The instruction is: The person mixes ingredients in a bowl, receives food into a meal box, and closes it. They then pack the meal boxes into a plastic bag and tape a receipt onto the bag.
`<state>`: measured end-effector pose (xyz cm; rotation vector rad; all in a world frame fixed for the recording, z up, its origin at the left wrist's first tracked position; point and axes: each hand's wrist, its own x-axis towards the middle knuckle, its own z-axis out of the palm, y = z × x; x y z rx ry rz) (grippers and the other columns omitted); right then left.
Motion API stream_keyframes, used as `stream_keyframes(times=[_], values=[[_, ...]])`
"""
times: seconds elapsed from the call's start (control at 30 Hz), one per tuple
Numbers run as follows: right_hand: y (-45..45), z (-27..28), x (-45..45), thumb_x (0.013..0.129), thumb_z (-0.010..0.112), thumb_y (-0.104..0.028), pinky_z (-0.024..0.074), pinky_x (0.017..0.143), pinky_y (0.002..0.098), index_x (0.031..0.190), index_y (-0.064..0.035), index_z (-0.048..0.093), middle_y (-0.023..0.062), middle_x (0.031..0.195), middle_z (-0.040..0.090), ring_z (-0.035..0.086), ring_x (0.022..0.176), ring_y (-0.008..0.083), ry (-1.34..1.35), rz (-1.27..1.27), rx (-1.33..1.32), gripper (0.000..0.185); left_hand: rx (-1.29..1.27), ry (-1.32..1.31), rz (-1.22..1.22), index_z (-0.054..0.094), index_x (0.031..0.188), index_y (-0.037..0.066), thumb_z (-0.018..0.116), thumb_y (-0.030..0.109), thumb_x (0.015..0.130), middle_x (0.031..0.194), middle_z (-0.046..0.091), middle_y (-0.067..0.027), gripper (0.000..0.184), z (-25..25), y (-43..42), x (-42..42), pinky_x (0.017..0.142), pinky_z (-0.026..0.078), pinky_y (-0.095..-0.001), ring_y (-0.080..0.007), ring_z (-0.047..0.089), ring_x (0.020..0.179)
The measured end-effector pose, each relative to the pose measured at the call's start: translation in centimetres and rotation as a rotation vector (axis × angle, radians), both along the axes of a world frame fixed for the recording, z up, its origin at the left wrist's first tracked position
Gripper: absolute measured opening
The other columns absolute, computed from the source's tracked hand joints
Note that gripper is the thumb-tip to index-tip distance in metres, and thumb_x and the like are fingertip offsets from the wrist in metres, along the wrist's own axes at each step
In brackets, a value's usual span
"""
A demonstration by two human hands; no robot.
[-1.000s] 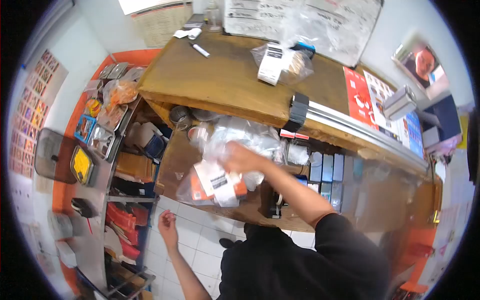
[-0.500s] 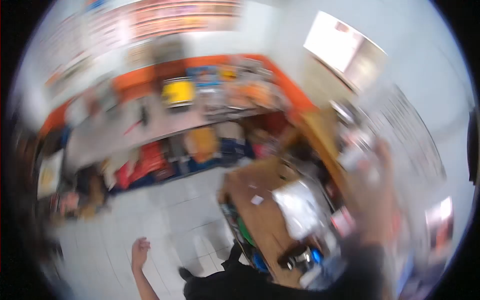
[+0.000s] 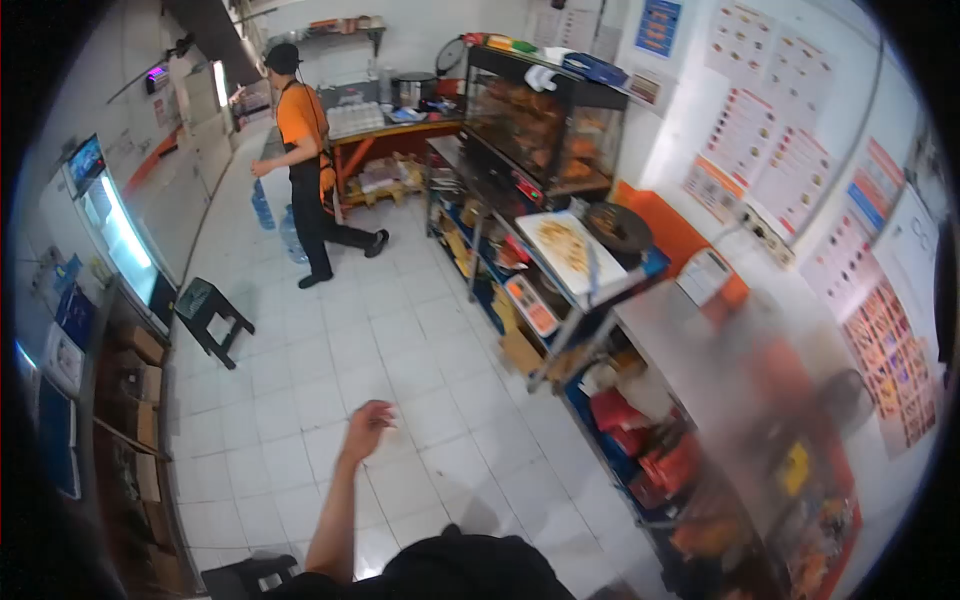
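Note:
My left hand [image 3: 368, 430] hangs over the white tiled floor [image 3: 420, 385], at the lower middle of the view. Its fingers are loosely curled but apart, and nothing shows in them. My right hand is out of view. Right of my left hand runs a metal work table [image 3: 680, 345] with red bags [image 3: 620, 410] on the shelf below. A white tray of cut food [image 3: 565, 250] stands on the counter, beside a dark round pan [image 3: 618, 228].
A person in an orange shirt [image 3: 300, 120] walks at the upper left, near large blue bottles [image 3: 290, 235]. One dark stool [image 3: 212, 318] stands at the left, another [image 3: 250, 577] at the bottom. A glass food display case [image 3: 540, 120] is behind.
The view has swung from the wooden counter to the wider room. My right hand, earlier at the plastic bags and then raised and blurred, has left the view. My left hand remains over the floor.

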<state>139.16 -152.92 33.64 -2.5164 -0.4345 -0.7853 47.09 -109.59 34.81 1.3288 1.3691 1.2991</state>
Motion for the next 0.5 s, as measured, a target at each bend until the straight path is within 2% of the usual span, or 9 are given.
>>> stream_keyframes(times=[0.03, 0.07, 0.13, 0.2, 0.3, 0.37, 0.4, 0.47, 0.5], values=[[6.3, -1.7, -1.5, 0.086, 0.064, -0.021, 0.0515, 0.091, 0.0481, 0.113, 0.0042, 0.063, 0.0286, 0.114, 0.067, 0.066, 0.098, 0.0363, 0.483, 0.0, -0.176, 0.037, 0.008, -0.022, -0.072, 0.062, 0.118, 0.0, 0.043, -0.019, 0.082, 0.1, 0.068, -0.0079, 0.046, 3.6, 3.7, 1.3, 0.079, 0.057, -0.0295, -0.0153, 0.066, 0.091], [11.5, -4.2, -1.9, 0.086, 0.064, -0.021, 0.0515, 0.091, 0.0481, 0.113, 0.0042, 0.063, 0.0286, 0.114, 0.067, 0.066, 0.098, 0.0363, 0.485, 0.039, -0.176, 0.037, 0.079, -0.129, -0.164, 0.063, 0.119, 0.001, 0.041, -0.02, 0.08, 0.102, 0.068, -0.0078, 0.05, 4.6, 7.6, 1.8, 0.078, 0.057, -0.0292, -0.0157, 0.066, 0.091], [21.4, -11.2, -1.7, 0.085, 0.068, -0.024, 0.0483, 0.101, 0.0464, 0.124, 0.0062, 0.063, 0.033, 0.119, 0.066, 0.065, 0.113, 0.0375, 0.388, 0.43, 0.025, 0.05, 0.118, -0.094, -0.288, 0.064, 0.118, 0.002, 0.037, -0.019, 0.08, 0.098, 0.068, -0.0084, 0.051, 9.2, 14.8, 2.5, 0.075, 0.053, -0.0285, -0.015, 0.065, 0.085], [33.4, -10.5, -5.8, 0.088, 0.066, -0.026, 0.0497, 0.099, 0.0453, 0.127, 0.0038, 0.061, 0.0294, 0.119, 0.066, 0.065, 0.112, 0.0351, 0.513, 0.372, 0.039, 0.05, 0.213, 0.117, -0.377, 0.063, 0.117, 0.003, 0.038, -0.018, 0.083, 0.092, 0.067, -0.0086, 0.047, 12.6, 22.2, 1.1, 0.075, 0.05, -0.029, -0.0148, 0.064, 0.083], [53.5, -10.7, -11.1, 0.091, 0.062, -0.028, 0.0519, 0.095, 0.0437, 0.131, 0.0003, 0.057, 0.024, 0.119, 0.065, 0.064, 0.11, 0.0314, 0.715, 0.34, 0.221, 0.049, 0.133, 0.256, -0.338, 0.063, 0.118, 0.002, 0.041, -0.013, 0.086, 0.086, 0.065, -0.0086, 0.043, 9.5, 34.4, -4.1, 0.075, 0.05, -0.0298, -0.0136, 0.059, 0.079], [69.1, -10.0, -14.5, 0.094, 0.06, -0.03, 0.0533, 0.093, 0.0427, 0.133, -0.002, 0.055, 0.0203, 0.119, 0.065, 0.064, 0.109, 0.0289, 0.902, 0.392, 0.463, 0.049, 0.099, 0.38, -0.17, 0.064, 0.114, 0.001, 0.043, -0.006, 0.091, 0.089, 0.067, -0.0137, 0.032, 0.7, 41.2, -10.0, 0.079, 0.052, -0.0354, -0.0248, 0.064, 0.084], [77.8, -9.5, -18.0, 0.095, 0.059, -0.03, 0.0541, 0.092, 0.0421, 0.135, -0.0032, 0.053, 0.0185, 0.119, 0.065, 0.064, 0.109, 0.0277, 1.032, 0.468, 0.59, 0.048, -0.048, 0.447, -0.112, 0.065, 0.113, 0.001, 0.045, -0.002, 0.095, 0.094, 0.069, -0.0149, 0.027, -2.5, 42.6, -13.8, 0.08, 0.052, -0.0377, -0.0282, 0.066, 0.088], [95.3, -8.4, -28.8, 0.094, 0.06, -0.026, 0.0546, 0.082, 0.0382, 0.127, -0.0035, 0.058, 0.0143, 0.109, 0.065, 0.064, 0.098, 0.025, 1.19, 0.783, 0.685, 0.04, -0.106, 0.784, -0.049, 0.065, 0.119, 0.006, 0.045, 0.007, 0.097, 0.098, 0.071, -0.0132, 0.029, -20.2, 41.6, -25.5, 0.081, 0.053, -0.0401, -0.0302, 0.067, 0.092], [103.2, -8.5, -35.2, 0.091, 0.062, -0.021, 0.0544, 0.072, 0.0348, 0.118, -0.0026, 0.064, 0.0118, 0.099, 0.066, 0.066, 0.087, 0.0235, 1.231, 1.016, 0.691, 0.033, -0.128, 1.392, -0.285, 0.061, 0.136, 0.012, 0.051, 0.013, 0.094, 0.143, 0.058, -0.01, 0.044, -26.7, 39.2, -30.0, 0.109, 0.044, -0.0431, -0.0292, 0.052, 0.133]])
